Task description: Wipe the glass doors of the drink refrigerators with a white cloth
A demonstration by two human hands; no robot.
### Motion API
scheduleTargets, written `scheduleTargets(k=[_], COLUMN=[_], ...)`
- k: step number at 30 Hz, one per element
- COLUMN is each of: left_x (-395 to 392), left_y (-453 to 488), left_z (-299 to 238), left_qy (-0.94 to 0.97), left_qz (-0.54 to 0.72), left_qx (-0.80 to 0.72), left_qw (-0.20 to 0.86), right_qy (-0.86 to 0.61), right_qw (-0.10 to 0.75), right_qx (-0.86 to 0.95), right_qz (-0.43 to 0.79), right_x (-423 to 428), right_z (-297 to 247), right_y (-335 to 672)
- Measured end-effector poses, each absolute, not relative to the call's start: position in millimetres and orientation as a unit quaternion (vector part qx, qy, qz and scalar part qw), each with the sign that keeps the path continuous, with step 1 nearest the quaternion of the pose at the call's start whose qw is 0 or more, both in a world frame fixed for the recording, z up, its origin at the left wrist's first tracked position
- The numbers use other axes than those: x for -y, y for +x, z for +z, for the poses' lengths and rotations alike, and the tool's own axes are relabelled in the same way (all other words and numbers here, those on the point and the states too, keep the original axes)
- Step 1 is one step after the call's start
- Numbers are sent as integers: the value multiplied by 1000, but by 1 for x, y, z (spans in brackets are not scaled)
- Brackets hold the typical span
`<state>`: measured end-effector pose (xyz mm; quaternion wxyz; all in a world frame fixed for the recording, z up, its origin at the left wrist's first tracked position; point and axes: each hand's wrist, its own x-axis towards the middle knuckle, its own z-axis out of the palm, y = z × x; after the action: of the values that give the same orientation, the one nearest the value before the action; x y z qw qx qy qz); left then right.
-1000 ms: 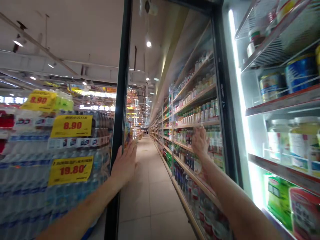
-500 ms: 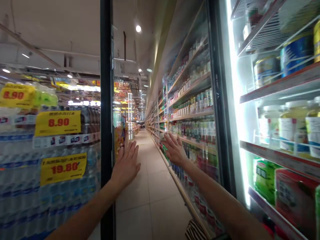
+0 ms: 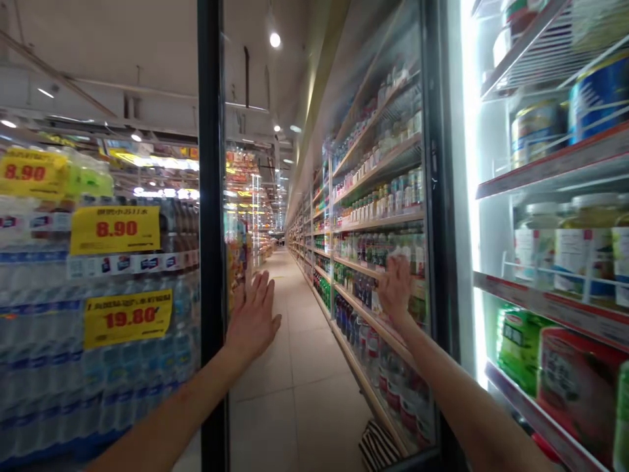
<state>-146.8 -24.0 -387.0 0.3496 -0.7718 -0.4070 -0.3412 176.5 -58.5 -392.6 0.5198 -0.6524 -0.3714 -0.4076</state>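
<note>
My left hand (image 3: 253, 318) lies flat, fingers spread, on the glass of a cooler door beside its black frame (image 3: 211, 216). My right hand (image 3: 394, 287) presses open-fingered on the same glass pane (image 3: 344, 164), close to the dark right frame (image 3: 435, 196). Neither hand holds anything. Through the glass I see a long shop aisle with shelves of bottles.
The lit cooler shelves (image 3: 550, 177) at right carry tins, jars and green and red packets. At left stand stacked water bottles with yellow price tags (image 3: 115, 229). A striped fabric item (image 3: 376, 446) shows at the bottom by the door.
My right hand slid rightward along the glass toward the door's right frame. My left hand stayed flat in nearly the same place. The view shifted slightly.
</note>
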Motion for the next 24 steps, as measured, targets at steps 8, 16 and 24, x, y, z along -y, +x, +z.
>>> scheduleTargets(k=[8,16,24], left_x=[29,26,50], left_y=[-116,-124,-112], left_z=[-409,-411,-400], left_qy=[-812,-816,-827], left_qz=[-305,-285,-293], left_qx=[366,363,388], left_qw=[336,349,284], right_qy=[-446,-691,-637], right_qw=[317,447,492], right_qx=[674,399,411], right_qz=[-497,-405,-429], right_x=[43,74,56], right_z=[-418,-419,-439], right_y=[99,222,175])
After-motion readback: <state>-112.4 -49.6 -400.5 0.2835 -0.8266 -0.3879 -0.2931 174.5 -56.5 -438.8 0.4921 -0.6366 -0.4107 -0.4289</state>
